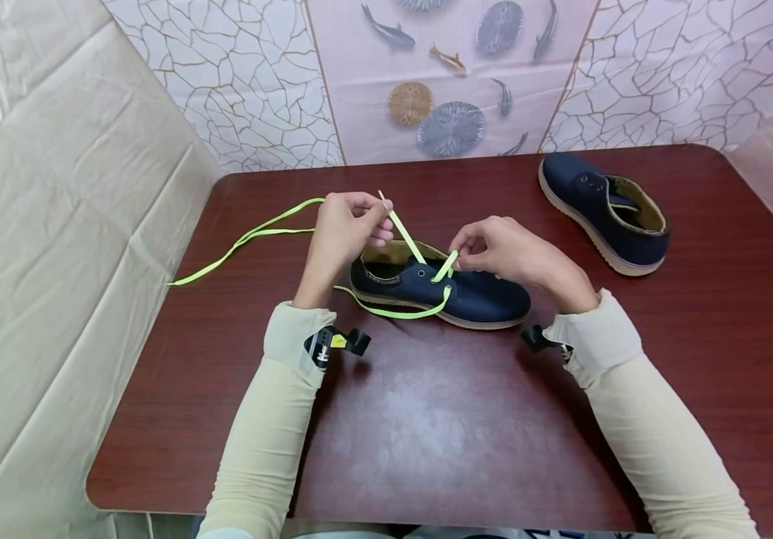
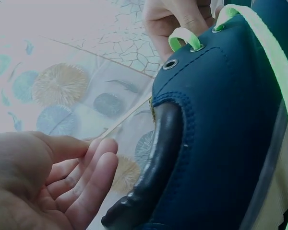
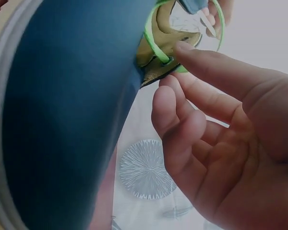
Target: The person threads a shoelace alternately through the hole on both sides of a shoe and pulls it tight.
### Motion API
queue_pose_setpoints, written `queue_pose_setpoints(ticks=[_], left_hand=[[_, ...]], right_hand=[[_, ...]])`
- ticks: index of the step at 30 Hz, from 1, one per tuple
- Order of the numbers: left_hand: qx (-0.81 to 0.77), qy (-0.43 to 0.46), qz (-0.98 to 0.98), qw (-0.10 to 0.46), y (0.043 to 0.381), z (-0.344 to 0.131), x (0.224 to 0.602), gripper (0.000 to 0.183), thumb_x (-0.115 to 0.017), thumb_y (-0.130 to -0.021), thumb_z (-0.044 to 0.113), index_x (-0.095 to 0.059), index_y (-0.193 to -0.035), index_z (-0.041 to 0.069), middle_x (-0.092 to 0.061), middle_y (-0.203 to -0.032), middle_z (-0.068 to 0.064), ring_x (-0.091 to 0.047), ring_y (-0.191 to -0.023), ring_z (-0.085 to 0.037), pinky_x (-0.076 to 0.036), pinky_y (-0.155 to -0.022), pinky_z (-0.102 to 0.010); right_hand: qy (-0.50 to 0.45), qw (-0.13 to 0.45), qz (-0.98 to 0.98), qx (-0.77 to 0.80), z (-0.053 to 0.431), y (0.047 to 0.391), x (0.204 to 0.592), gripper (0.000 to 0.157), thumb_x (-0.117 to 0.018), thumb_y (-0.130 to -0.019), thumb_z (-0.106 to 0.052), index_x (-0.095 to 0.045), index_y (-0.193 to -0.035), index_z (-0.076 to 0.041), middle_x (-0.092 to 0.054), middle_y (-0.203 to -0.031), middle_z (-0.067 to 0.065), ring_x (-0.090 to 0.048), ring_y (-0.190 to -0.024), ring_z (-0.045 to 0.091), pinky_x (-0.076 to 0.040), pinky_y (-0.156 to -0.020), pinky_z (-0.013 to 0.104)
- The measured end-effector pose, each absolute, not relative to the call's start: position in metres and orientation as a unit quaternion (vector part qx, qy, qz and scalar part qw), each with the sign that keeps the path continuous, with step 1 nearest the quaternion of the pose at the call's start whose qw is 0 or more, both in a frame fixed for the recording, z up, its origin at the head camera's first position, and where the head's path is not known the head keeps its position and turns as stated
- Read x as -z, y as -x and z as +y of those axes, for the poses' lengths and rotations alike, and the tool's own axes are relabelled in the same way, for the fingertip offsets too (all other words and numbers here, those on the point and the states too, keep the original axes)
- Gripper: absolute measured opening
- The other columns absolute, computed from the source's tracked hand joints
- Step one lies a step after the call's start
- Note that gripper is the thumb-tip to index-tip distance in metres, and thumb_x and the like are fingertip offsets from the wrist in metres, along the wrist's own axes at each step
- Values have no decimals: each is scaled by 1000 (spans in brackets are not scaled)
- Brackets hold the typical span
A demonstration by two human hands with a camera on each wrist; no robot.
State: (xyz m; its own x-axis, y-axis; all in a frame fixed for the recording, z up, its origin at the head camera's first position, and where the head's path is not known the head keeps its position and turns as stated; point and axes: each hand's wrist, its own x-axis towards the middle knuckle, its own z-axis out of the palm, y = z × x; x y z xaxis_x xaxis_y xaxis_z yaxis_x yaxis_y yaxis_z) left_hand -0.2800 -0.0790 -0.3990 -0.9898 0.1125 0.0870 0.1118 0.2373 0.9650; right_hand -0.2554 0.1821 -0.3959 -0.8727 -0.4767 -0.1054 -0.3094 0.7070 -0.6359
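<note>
A navy lace-up shoe point(image 1: 487, 296) stands on the table, toe to the right, with a bright yellow-green shoelace point(image 1: 403, 233) partly threaded through its eyelets. My left hand point(image 1: 353, 224) is raised over the heel opening and pinches the lace near its tip; the lace slants down into the shoe. At the far side of the lacing, my right hand point(image 1: 504, 251) has thumb and fingers around the eyelet flap point(image 3: 156, 72), beside a lace strand crossing there. In the left wrist view, a bare metal eyelet point(image 2: 170, 64) shows near the ankle collar.
The matching navy shoe point(image 1: 602, 213), with no lace visible, stands at the back right of the dark red-brown table point(image 1: 427, 427). A long loop of lace point(image 1: 245, 238) trails left to the table's edge. Patterned cloth point(image 1: 454, 82) hangs behind.
</note>
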Motion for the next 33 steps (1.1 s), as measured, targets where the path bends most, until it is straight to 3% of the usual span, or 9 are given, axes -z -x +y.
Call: queue_pose_setpoints(ticks=[8,17,24,29,33], left_hand=[[-622,-57,779,-51,279,-81,396,18,-73,-102,17,-78,-96,0,-74,-78,-14,-76,-71,-34,-62,-62,-31],[-629,-49,771,-89,277,-84,393,21,-73,-102,20,-78,-95,1,-74,-83,-21,-74,-66,-31,-61,-59,-30],[-579,-60,813,-14,279,-92,393,20,-70,-103,20,-78,-96,3,-75,-78,-11,-67,-56,-13,-56,-55,-24],[-490,-67,869,13,282,-97,396,26,-70,-103,29,-80,-94,7,-73,-74,-4,-63,-64,-14,-45,-59,-26],[-431,-68,900,4,284,-99,401,27,-70,-103,33,-82,-97,9,-75,-78,-2,-66,-75,-16,-46,-70,-30]], right_hand=[[221,137,914,310,179,255,396,11,-76,-97,-9,-77,-107,-6,-68,-85,2,-56,-75,21,-47,-66,33],[222,131,917,305,178,255,397,8,-78,-96,-9,-78,-104,-7,-69,-84,3,-58,-81,22,-46,-70,34],[229,129,919,294,179,256,398,6,-78,-96,-10,-79,-102,-9,-69,-84,3,-58,-81,22,-46,-72,34],[227,126,920,294,181,256,397,6,-77,-96,-10,-79,-102,-9,-69,-84,2,-57,-77,22,-46,-68,34],[220,131,919,299,183,256,396,8,-76,-98,-13,-78,-103,-9,-70,-86,3,-58,-74,21,-49,-66,34]])
